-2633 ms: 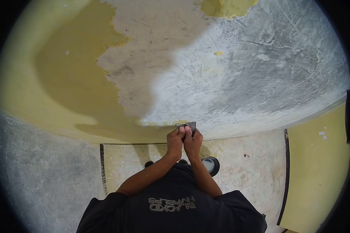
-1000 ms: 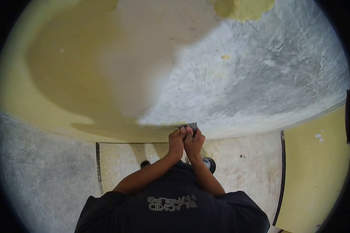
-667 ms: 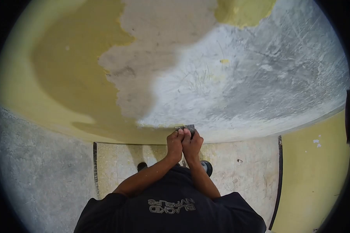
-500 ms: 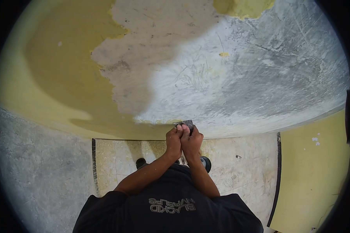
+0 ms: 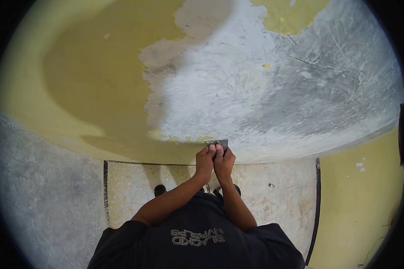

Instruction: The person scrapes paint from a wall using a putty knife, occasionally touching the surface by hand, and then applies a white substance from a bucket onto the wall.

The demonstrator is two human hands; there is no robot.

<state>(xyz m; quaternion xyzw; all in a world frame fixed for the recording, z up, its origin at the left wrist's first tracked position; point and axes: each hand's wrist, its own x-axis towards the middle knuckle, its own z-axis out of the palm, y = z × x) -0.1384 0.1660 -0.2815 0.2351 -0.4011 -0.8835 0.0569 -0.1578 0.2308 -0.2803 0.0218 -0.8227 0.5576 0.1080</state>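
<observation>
A small grey flat scraper blade (image 5: 222, 142) is pinched between both hands against the lower part of the wall. My left hand (image 5: 204, 162) has its thumb on the blade's left part, fingers curled behind. Beside it, my right hand (image 5: 224, 162) grips the blade with its thumb close to the other thumb. The wall shows yellow paint (image 5: 98, 76) on the left and a bare whitish-grey area (image 5: 238, 94) on the right. A ragged paint edge runs just left of and above the blade.
Below the wall lies a tiled floor (image 5: 274, 201) with paint dust and a small scrap. A dark shoe (image 5: 160, 190) shows left of my arms. Grey wall (image 5: 45, 179) is at the left, yellow wall (image 5: 359, 201) at the right. Dark strips edge the floor.
The view has shifted, so the paint edges on the wall appear farther right. Both hands and the blade sit slightly farther right in view, still held together.
</observation>
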